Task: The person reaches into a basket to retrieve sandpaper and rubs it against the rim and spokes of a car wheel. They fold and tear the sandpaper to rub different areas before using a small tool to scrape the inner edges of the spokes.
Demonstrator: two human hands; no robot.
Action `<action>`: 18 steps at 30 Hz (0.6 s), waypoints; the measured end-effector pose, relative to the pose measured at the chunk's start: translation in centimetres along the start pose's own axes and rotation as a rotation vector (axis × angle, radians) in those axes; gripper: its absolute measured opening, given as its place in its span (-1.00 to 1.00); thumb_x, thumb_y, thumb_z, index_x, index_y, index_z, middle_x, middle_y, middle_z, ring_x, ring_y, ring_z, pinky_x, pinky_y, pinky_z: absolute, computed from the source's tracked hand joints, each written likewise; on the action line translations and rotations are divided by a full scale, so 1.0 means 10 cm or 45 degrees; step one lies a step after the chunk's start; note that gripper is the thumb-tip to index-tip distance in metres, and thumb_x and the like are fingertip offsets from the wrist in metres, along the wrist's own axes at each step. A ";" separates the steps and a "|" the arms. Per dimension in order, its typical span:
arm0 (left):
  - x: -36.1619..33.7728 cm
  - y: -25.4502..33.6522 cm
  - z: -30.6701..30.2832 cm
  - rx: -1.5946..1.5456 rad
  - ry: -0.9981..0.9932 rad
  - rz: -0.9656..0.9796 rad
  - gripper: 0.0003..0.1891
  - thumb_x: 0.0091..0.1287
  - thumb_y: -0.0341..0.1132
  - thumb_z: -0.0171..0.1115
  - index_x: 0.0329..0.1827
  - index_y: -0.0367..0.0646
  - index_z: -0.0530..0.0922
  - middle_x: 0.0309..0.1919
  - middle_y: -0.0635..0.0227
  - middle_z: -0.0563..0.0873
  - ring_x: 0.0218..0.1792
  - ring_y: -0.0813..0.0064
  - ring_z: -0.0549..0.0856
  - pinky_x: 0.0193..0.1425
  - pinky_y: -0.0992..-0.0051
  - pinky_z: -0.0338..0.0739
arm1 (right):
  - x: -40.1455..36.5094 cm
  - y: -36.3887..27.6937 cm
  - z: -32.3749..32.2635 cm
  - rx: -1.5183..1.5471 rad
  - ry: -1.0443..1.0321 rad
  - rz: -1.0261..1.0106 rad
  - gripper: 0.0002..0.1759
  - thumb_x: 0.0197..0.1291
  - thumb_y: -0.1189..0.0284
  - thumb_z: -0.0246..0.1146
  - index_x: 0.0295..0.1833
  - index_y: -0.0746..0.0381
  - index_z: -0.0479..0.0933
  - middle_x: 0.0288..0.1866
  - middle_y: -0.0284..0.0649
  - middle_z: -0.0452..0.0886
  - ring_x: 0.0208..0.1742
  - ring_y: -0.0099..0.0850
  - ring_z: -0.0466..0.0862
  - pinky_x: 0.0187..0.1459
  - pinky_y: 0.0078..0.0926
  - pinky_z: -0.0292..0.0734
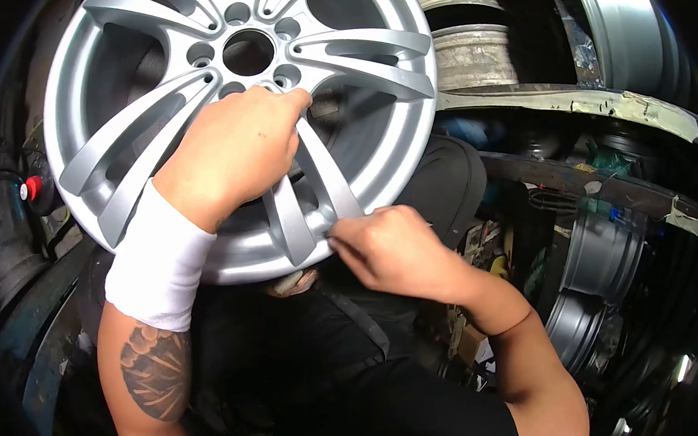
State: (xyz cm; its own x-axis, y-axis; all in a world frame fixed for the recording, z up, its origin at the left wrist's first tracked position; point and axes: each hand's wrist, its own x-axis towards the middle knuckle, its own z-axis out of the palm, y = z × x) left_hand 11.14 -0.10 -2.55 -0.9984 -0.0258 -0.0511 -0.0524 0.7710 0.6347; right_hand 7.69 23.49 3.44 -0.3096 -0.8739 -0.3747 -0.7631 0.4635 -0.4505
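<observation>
A silver alloy wheel (394,111) with paired spokes faces up in front of me, its round centre bore and several bolt holes near the top. My left hand (241,145), with a white band (160,261) around the wrist, rests closed over the spokes just below the hub. Its fingertips are curled out of sight, so what they grip is hidden. At the outer end of a lower right spoke, my right hand (391,247) is closed in a pinch against the rim. Whatever sits between those fingers is too small to make out.
Under the wheel is a black padded surface (462,179). To the right, a rack with a worn shelf edge (582,101) holds a dull wheel barrel (475,54) and a large silver rim (629,25). More rims (603,250) stand lower right. A red knob (31,189) is at left.
</observation>
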 end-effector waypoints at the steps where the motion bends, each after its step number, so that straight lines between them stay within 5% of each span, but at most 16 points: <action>1: 0.01 0.01 0.01 0.007 0.007 0.010 -0.64 0.40 -0.39 0.29 0.25 -0.17 0.66 -0.20 -0.04 0.82 -0.06 -0.11 0.79 0.06 0.00 0.67 | 0.01 -0.02 0.04 0.119 0.023 0.000 -0.81 0.35 0.45 0.32 -0.32 0.31 0.60 -0.55 0.04 0.64 -0.42 0.13 0.73 -0.32 0.05 0.66; 9: 0.02 0.01 0.00 0.004 -0.023 0.000 -0.66 0.40 -0.38 0.31 0.23 -0.16 0.68 -0.20 -0.03 0.82 -0.07 -0.10 0.78 0.04 0.00 0.68 | 0.00 -0.07 -0.10 0.401 -0.012 0.092 -0.83 0.37 0.48 0.33 -0.29 0.32 0.59 -0.54 0.09 0.62 -0.41 0.17 0.71 -0.32 0.04 0.62; 12: 0.00 -0.01 0.02 0.011 -0.013 -0.001 -0.66 0.40 -0.38 0.31 0.23 -0.16 0.68 -0.20 -0.03 0.82 -0.07 -0.11 0.79 0.04 0.00 0.68 | 0.02 -0.03 -0.04 0.309 0.144 0.215 -0.82 0.37 0.48 0.34 -0.30 0.33 0.58 -0.53 0.11 0.62 -0.42 0.19 0.70 -0.34 0.04 0.62; 18: 0.00 0.00 0.02 0.003 -0.007 0.004 -0.67 0.39 -0.39 0.30 0.20 -0.18 0.69 -0.23 -0.04 0.82 -0.10 -0.12 0.80 0.02 -0.01 0.68 | 0.01 -0.08 -0.07 0.179 -0.005 0.135 -0.75 0.46 0.43 0.28 -0.30 0.34 0.56 -0.56 0.13 0.61 -0.43 0.19 0.70 -0.38 0.07 0.62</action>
State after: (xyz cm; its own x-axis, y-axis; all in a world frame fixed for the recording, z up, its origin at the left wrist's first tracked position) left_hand 11.19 0.00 -2.72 -0.9984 -0.0201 -0.0533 -0.0494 0.7724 0.6332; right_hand 7.86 22.95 4.28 -0.3816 -0.8186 -0.4293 -0.6392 0.5692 -0.5171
